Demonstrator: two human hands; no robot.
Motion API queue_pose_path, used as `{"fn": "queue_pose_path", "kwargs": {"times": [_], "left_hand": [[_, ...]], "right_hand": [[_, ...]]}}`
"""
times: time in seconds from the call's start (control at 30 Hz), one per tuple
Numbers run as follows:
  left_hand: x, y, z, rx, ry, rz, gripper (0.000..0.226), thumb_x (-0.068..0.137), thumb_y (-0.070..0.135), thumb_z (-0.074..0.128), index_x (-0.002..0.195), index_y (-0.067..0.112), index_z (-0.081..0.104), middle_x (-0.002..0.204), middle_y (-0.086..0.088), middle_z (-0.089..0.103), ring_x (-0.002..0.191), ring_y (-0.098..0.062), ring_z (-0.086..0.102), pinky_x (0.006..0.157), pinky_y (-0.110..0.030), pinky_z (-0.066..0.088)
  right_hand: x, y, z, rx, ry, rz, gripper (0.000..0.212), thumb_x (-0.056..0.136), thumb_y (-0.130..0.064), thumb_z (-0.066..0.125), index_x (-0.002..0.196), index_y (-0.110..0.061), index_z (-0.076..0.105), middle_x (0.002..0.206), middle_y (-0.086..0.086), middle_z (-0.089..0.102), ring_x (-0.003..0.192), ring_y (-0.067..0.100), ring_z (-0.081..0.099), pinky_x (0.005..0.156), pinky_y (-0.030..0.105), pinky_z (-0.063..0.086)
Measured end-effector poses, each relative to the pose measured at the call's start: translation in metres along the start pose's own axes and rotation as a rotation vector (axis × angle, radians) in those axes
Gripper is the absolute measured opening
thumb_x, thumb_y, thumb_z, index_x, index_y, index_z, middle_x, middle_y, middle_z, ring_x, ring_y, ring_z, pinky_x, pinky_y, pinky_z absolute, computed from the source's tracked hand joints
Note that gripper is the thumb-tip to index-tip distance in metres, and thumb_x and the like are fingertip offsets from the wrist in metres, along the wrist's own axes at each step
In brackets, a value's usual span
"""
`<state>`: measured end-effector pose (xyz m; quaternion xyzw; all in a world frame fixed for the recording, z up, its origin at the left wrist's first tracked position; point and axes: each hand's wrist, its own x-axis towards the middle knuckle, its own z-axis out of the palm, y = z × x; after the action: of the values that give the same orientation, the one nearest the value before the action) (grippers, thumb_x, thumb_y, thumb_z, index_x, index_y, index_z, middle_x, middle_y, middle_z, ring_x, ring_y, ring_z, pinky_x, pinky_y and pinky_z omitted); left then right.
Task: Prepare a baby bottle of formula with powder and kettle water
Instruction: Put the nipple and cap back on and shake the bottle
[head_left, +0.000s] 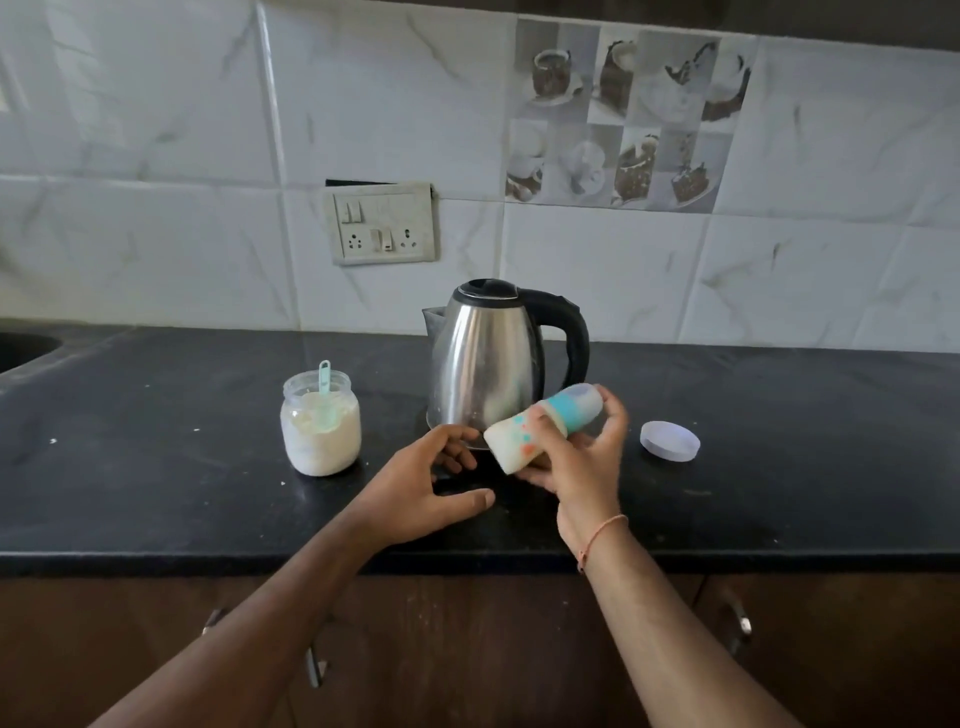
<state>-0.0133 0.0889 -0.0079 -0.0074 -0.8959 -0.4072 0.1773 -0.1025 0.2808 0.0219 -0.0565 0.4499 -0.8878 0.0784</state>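
My right hand grips a baby bottle with a teal collar and clear cap, held tilted with its base to the lower left. The bottle holds milky white liquid. My left hand hovers open just left of the bottle's base, fingers spread, holding nothing. A steel kettle with a black handle and closed lid stands on the counter right behind both hands. To the left stands an open clear jar of white powder with a pale green scoop stuck in it.
A round white jar lid lies on the black counter to the right of my hands. A sink edge shows at far left. A wall socket panel sits above the kettle. Cabinet handles are below the counter edge.
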Motion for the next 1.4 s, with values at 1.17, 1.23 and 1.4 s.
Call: {"fn": "queue_pose_path", "kwargs": {"times": [1.17, 1.23, 1.4], "left_hand": [[-0.002, -0.001, 0.002, 0.01, 0.001, 0.031, 0.08, 0.073, 0.067, 0.085, 0.143, 0.042, 0.055, 0.117, 0.02, 0.069, 0.116, 0.0, 0.066, 0.101, -0.03, 0.057], [-0.002, -0.002, 0.003, 0.011, 0.005, 0.034, 0.079, 0.073, 0.066, 0.086, 0.142, 0.041, 0.056, 0.116, 0.02, 0.07, 0.115, 0.0, 0.067, 0.101, -0.029, 0.057], [-0.003, -0.001, 0.001, 0.009, -0.004, 0.037, 0.082, 0.071, 0.071, 0.084, 0.142, 0.042, 0.056, 0.117, 0.019, 0.07, 0.115, -0.002, 0.067, 0.099, -0.029, 0.057]], "right_hand": [[0.006, -0.013, -0.013, 0.183, 0.132, -0.077, 0.069, 0.095, -0.015, 0.082, 0.145, -0.037, 0.04, 0.134, 0.006, 0.061, 0.109, 0.033, 0.076, 0.067, 0.051, 0.067], [0.001, -0.006, -0.012, -0.017, -0.051, 0.02, 0.065, 0.091, -0.014, 0.085, 0.139, -0.038, 0.049, 0.129, 0.008, 0.067, 0.105, 0.032, 0.078, 0.066, 0.05, 0.066], [0.007, -0.011, -0.015, 0.22, 0.176, -0.083, 0.065, 0.095, -0.016, 0.082, 0.139, -0.041, 0.041, 0.139, 0.008, 0.061, 0.111, 0.035, 0.075, 0.07, 0.052, 0.068]]}}
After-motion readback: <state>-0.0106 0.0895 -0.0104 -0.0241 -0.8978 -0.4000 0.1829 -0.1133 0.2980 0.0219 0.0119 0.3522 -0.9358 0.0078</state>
